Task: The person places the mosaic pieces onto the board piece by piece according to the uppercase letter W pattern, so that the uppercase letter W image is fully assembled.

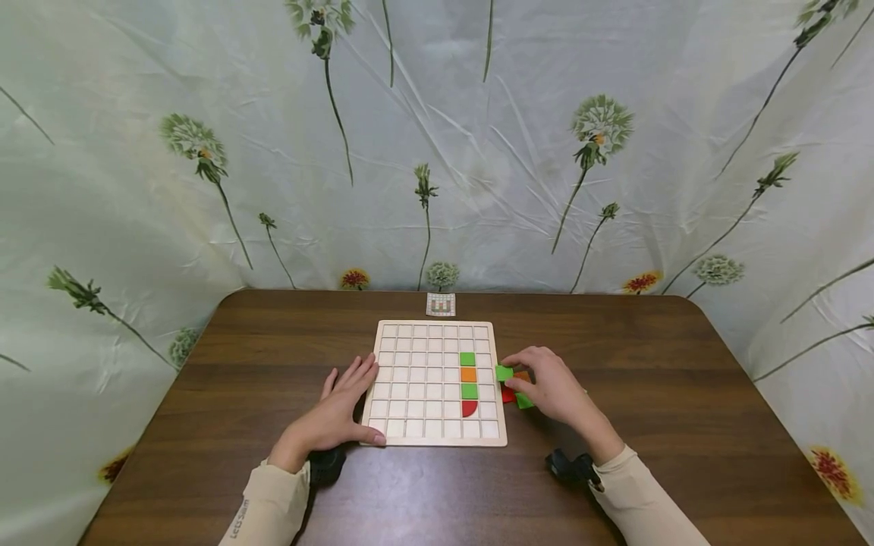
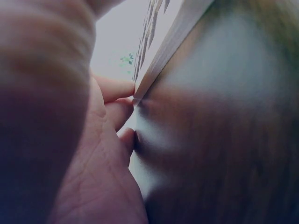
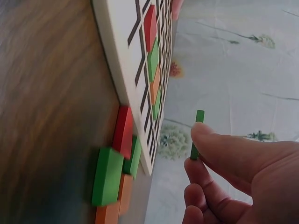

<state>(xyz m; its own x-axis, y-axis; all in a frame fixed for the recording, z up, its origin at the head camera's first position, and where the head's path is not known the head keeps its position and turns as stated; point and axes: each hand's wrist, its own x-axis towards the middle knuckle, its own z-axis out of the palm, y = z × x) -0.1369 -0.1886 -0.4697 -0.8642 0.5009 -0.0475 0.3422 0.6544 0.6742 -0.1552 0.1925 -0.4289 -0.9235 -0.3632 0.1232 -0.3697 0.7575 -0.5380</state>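
A pale wooden grid board (image 1: pixel 437 442) lies on the table. One of its columns, right of centre, holds a green tile (image 1: pixel 467 359), an orange tile (image 1: pixel 468 374), another green tile (image 1: pixel 469 391) and a red tile with a rounded corner (image 1: pixel 469 409). My left hand (image 1: pixel 332 415) rests along the board's left edge, fingers extended, thumb at the near left corner. Between thumb and forefinger my right hand (image 1: pixel 554 388) pinches a green square tile (image 3: pixel 200 116), raised above the table just past the board's right edge.
Beside the board's right edge, partly under my right hand, several loose tiles lie bunched: a red one (image 3: pixel 123 132), a green one (image 3: pixel 108 177) and an orange one (image 3: pixel 125 193) among them. A small patterned card (image 1: pixel 441 305) lies beyond the board. Floral cloth (image 1: pixel 478 152) hangs behind the table.
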